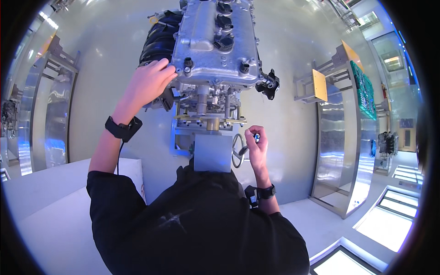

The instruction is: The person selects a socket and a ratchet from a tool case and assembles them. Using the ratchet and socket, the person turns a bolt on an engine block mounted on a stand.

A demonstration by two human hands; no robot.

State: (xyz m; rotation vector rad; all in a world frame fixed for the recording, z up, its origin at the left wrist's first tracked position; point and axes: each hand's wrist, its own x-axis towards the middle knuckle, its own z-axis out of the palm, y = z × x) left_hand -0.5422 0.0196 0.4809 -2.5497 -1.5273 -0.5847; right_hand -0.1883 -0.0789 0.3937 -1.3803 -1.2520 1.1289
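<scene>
A car engine (215, 50) with a silver valve cover stands before me on a stand. My left hand (153, 81) rests on its near left corner, fingers stretched out and touching the cover's edge beside a black plastic part (161, 43). Lower down, my right hand (257, 143) is curled closed around the dark handle (244, 150) of a metal handwheel (237, 158). That wheel sits at the right side of a grey box (212, 152) on the stand. Most of the handle is hidden by my fingers.
Metal benches (337, 151) stand at the right, one with a yellow board (319, 85) and a green rack (363, 90). Another metal frame (52, 91) is at the left. A black connector part (269, 84) juts from the engine's right side.
</scene>
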